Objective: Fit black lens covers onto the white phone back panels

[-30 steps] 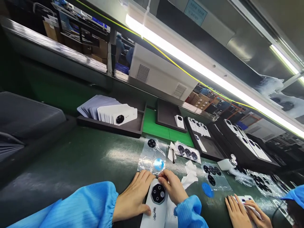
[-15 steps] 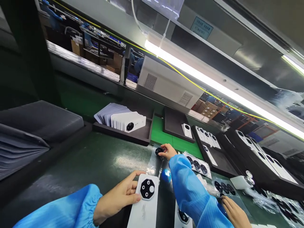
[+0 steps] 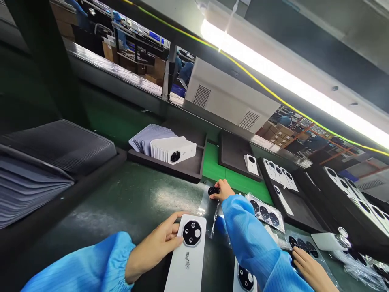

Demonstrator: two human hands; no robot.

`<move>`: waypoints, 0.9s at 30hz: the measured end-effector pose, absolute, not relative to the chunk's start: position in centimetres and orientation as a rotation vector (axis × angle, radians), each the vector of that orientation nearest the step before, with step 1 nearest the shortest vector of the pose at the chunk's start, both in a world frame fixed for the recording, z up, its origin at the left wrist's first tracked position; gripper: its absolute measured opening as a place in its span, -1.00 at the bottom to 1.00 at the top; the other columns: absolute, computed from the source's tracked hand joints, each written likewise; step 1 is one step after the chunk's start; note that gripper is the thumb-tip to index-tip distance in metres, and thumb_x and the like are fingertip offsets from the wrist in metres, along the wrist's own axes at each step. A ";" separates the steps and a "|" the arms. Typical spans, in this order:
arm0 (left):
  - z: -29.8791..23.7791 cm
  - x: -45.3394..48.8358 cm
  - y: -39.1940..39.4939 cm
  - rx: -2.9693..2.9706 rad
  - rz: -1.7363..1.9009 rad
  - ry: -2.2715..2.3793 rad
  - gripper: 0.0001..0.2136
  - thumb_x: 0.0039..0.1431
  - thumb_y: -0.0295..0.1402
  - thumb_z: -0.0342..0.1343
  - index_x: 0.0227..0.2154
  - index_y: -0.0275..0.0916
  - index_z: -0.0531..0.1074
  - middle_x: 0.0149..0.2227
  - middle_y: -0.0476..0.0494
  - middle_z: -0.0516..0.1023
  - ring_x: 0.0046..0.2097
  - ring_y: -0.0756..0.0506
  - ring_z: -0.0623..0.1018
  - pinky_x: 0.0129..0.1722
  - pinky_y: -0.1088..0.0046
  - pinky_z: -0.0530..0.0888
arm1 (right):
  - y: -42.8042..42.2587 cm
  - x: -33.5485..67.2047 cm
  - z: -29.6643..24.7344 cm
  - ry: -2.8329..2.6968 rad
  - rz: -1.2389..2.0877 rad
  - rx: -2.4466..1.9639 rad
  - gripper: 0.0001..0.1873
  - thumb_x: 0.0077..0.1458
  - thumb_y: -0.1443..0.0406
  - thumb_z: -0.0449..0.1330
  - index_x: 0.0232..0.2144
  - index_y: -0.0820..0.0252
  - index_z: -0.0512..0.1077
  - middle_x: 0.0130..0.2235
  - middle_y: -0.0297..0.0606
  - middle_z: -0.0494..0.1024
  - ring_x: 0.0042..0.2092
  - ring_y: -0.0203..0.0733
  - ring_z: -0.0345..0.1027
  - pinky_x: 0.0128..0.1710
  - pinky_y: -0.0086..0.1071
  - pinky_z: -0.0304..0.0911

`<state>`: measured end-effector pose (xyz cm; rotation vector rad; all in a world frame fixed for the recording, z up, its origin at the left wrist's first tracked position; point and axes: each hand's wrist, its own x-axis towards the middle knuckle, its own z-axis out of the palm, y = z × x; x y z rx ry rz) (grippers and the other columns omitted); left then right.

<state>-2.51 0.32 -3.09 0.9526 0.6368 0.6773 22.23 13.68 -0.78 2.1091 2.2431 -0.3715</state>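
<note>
Head view: right grip pinches a black lens piece over the green bench.

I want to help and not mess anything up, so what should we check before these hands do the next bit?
1. The left hand holds the white phone back: ok, its fingers are around the edge.
2. The right hand has the small black piece: ok, it is at the fingertips.
3. The black camera plate sits perfectly flat: cannot tell from this angle.
4. There are spare black discs within reach: ok, several lie in their clear sheet.
5. The second white back is free of the right sleeve: not ok, the sleeve covers part of it.
6. The co-worker's hand is away from the held back: ok.
</note>
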 end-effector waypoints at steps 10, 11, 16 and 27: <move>-2.9 -2.6 0.7 0.929 0.638 0.683 -0.28 -0.04 -0.03 0.22 0.13 -0.18 0.07 -0.12 -0.19 0.52 -0.22 -0.15 0.55 -0.22 0.33 0.41 | 12.9 23.0 -2.0 2.379 -0.295 2.105 -0.68 0.17 0.19 0.18 -0.07 0.22 0.36 -0.05 -0.20 0.43 -0.13 -0.17 0.39 -0.16 -0.19 0.36; -2.8 -2.6 0.7 0.927 0.634 0.687 -0.28 -0.04 -0.04 0.22 0.14 -0.18 0.08 -0.11 -0.19 0.52 -0.21 -0.15 0.55 -0.22 0.33 0.41 | 12.5 22.9 -2.1 2.402 -0.275 2.108 -0.68 0.16 0.20 0.19 -0.06 0.21 0.36 -0.02 -0.19 0.41 -0.09 -0.14 0.37 -0.13 -0.16 0.35; -2.6 -2.7 0.8 0.904 0.628 0.714 -0.30 -0.06 -0.10 0.23 0.11 -0.22 0.12 -0.12 -0.18 0.54 -0.13 -0.16 0.54 -0.14 0.34 0.38 | 11.6 22.6 -1.7 2.472 -0.332 2.048 -0.67 0.12 0.25 0.23 -0.06 0.21 0.36 0.02 -0.17 0.38 -0.02 -0.09 0.32 -0.05 -0.11 0.31; -2.0 -2.8 1.0 0.890 0.594 0.737 -0.34 -0.03 -0.17 0.21 0.13 -0.20 0.14 -0.11 -0.16 0.56 -0.10 -0.19 0.55 -0.09 0.29 0.37 | 11.6 22.7 -0.8 2.455 -0.491 2.120 -0.56 -0.16 0.36 0.36 -0.17 0.13 0.37 -0.14 -0.28 0.34 -0.16 -0.17 0.36 -0.22 -0.26 0.35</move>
